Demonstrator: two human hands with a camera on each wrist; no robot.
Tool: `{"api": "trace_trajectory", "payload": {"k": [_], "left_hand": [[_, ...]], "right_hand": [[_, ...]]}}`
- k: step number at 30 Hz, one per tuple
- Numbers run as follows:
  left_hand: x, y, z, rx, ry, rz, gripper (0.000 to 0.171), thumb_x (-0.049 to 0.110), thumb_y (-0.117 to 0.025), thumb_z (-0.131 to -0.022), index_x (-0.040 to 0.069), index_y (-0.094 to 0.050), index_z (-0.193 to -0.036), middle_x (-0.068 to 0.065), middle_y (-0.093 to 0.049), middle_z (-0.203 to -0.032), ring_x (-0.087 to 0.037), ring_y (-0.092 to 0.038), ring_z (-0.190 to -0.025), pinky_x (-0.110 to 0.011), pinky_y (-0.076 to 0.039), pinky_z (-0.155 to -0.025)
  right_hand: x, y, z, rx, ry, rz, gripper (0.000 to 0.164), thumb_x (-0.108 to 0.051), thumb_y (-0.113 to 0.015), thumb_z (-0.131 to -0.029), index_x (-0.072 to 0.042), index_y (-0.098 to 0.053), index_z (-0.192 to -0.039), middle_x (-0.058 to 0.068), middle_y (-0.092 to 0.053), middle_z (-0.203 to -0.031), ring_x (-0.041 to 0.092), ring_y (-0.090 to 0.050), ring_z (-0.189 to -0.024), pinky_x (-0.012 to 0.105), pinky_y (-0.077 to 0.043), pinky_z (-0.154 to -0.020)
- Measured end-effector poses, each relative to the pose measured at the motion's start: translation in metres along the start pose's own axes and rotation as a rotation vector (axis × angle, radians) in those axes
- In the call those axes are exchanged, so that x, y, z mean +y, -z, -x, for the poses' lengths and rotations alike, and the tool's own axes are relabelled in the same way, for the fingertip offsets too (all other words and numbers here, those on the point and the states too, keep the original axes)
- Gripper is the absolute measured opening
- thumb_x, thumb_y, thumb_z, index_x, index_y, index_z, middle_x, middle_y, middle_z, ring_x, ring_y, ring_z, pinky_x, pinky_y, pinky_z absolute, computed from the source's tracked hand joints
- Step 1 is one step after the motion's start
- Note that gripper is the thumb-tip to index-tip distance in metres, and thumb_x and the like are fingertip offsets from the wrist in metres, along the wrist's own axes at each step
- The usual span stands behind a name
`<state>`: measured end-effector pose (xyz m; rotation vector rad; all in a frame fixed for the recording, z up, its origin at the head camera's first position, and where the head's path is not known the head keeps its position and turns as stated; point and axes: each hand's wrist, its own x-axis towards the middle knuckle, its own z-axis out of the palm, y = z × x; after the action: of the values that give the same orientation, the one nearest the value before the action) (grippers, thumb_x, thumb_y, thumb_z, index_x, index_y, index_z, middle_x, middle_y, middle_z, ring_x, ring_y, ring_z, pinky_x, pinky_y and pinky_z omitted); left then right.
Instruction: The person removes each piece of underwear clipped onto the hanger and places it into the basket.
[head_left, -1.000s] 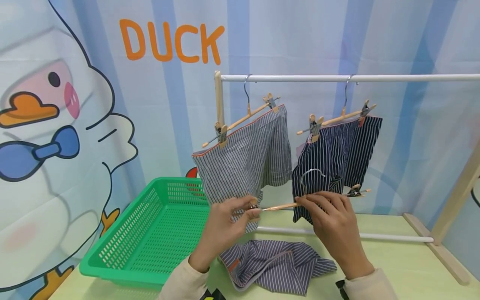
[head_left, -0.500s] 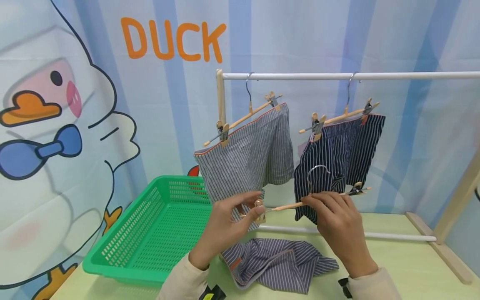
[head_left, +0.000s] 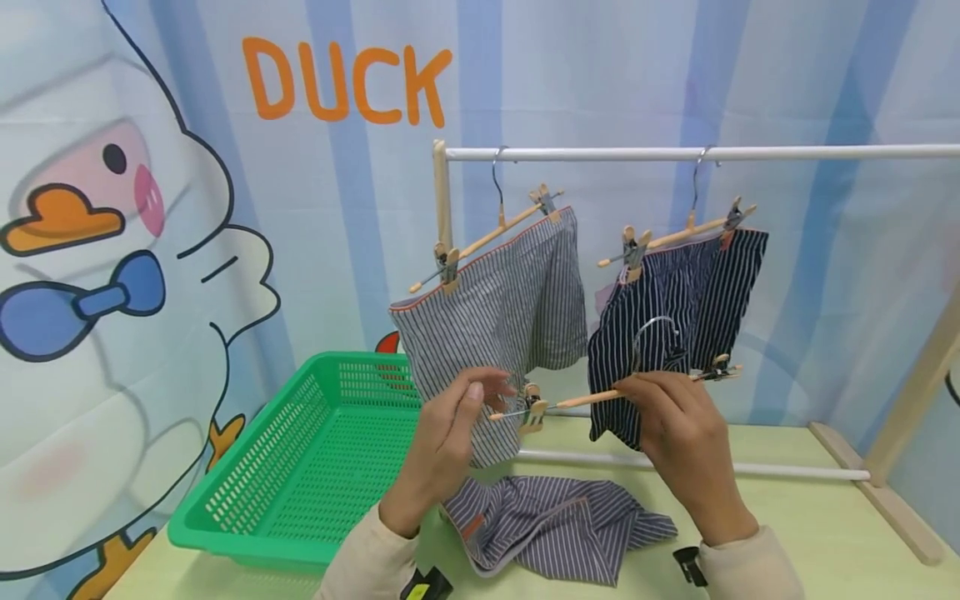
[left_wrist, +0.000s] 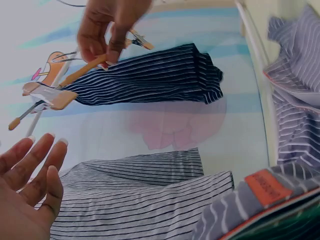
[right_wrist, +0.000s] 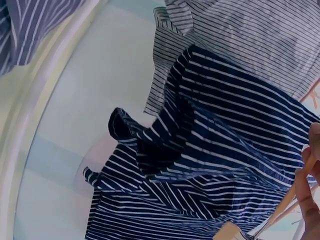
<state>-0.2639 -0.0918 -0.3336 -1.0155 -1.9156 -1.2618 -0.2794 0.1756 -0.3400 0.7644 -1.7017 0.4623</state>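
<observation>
My right hand (head_left: 678, 442) pinches a wooden clip hanger (head_left: 588, 399) by its bar, near the middle, with the metal hook upward. My left hand (head_left: 448, 437) is off the hanger, its fingers loosely spread beside the left end; in the left wrist view the palm holds nothing. A clip (head_left: 534, 408) sits on the hanger's left part and another clip (head_left: 720, 368) at its right end, both with no cloth in them. Below lies a pair of grey-purple striped shorts (head_left: 562, 529) with an orange label, crumpled on the table.
Behind the hands, grey striped shorts (head_left: 495, 308) and navy striped shorts (head_left: 667, 300) hang from clip hangers on a white rail (head_left: 585, 154). A green basket (head_left: 247, 537) stands on the left. The rack's wooden foot (head_left: 877, 492) is at right.
My left hand has let go of the clip at the hanger's left end and drawn slightly back and left. My right hand still holds the bar, with the hook shifted slightly right.
</observation>
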Motion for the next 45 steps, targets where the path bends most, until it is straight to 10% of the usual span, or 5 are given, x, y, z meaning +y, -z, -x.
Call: {"api": "trace_trajectory", "payload": {"k": [18,31,45], "left_hand": [[0.0,0.0,0.0,-0.066,-0.162,-0.156,0.035,-0.008,-0.042,-0.075,0.016,-0.041,-0.05,0.004,-0.037,-0.048,-0.003,-0.026,-0.047,-0.015,-0.027,-0.043],[-0.003,0.001,0.001,-0.032,-0.156,-0.248,0.038,-0.009,-0.04,-0.074,0.016,-0.02,-0.053,0.004,-0.015,-0.051,-0.005,-0.008,-0.048,-0.014,-0.01,-0.043],[-0.006,-0.004,0.006,-0.093,-0.072,-0.291,0.04,-0.008,-0.04,-0.082,0.016,-0.024,-0.055,0.005,-0.018,-0.051,-0.004,-0.011,-0.047,-0.015,-0.013,-0.044]], "right_hand": [[0.027,0.021,-0.025,0.047,-0.174,-0.009,0.033,0.021,-0.06,-0.077,0.002,-0.065,-0.104,0.018,-0.064,-0.097,0.03,-0.057,-0.092,0.043,-0.046,-0.074],[0.046,0.036,-0.049,0.061,-0.28,0.038,0.026,0.011,-0.06,-0.085,0.001,-0.065,-0.108,0.024,-0.063,-0.098,0.036,-0.057,-0.09,0.05,-0.046,-0.074],[0.076,0.05,-0.076,0.133,-0.334,0.08,0.029,0.011,-0.053,-0.083,0.002,-0.068,-0.105,0.025,-0.064,-0.095,0.034,-0.049,-0.082,0.018,-0.032,-0.067]]}}
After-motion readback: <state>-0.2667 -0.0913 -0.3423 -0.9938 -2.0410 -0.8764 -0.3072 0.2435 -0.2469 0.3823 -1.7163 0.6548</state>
